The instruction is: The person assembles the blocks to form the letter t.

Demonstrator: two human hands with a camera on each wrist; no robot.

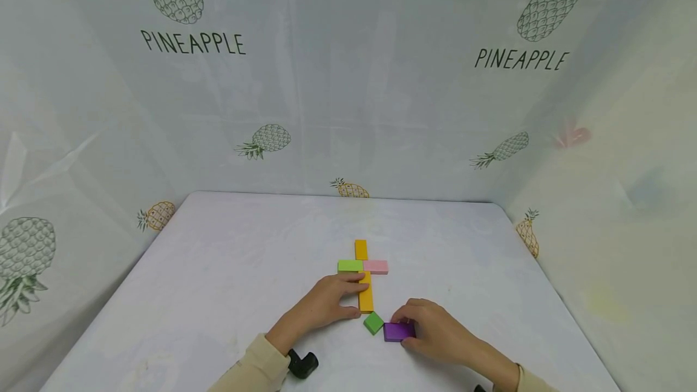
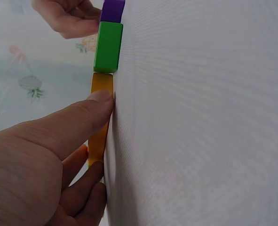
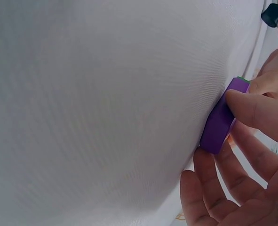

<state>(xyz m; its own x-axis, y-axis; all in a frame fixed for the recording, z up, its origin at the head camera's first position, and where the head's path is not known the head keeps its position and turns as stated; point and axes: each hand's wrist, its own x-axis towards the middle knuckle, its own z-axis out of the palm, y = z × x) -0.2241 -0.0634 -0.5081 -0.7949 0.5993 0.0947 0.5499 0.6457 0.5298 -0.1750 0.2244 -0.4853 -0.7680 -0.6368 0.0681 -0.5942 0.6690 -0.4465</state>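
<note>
My left hand [image 1: 330, 299] rests on the lower orange block [image 1: 366, 295], its fingertips on top and thumb at the near left edge. In the left wrist view, the straight thumb [image 2: 82, 120] lies against that block's side. With thumb and fingers, my right hand [image 1: 438, 331] pinches a purple block [image 1: 397, 332] flat on the table. Between the orange and purple blocks sits a small green block [image 1: 373, 323], turned cornerwise. Beyond the left hand, a light green block [image 1: 350, 265] and a pink block [image 1: 376, 267] lie end to end, below another orange block [image 1: 361, 250].
The white table [image 1: 245, 247] reaches back to a hanging cloth [image 1: 348, 89] printed with pineapples. Below the left wrist shows a black device [image 1: 303, 365]. Beige sleeves [image 1: 256, 368] cover the forearms.
</note>
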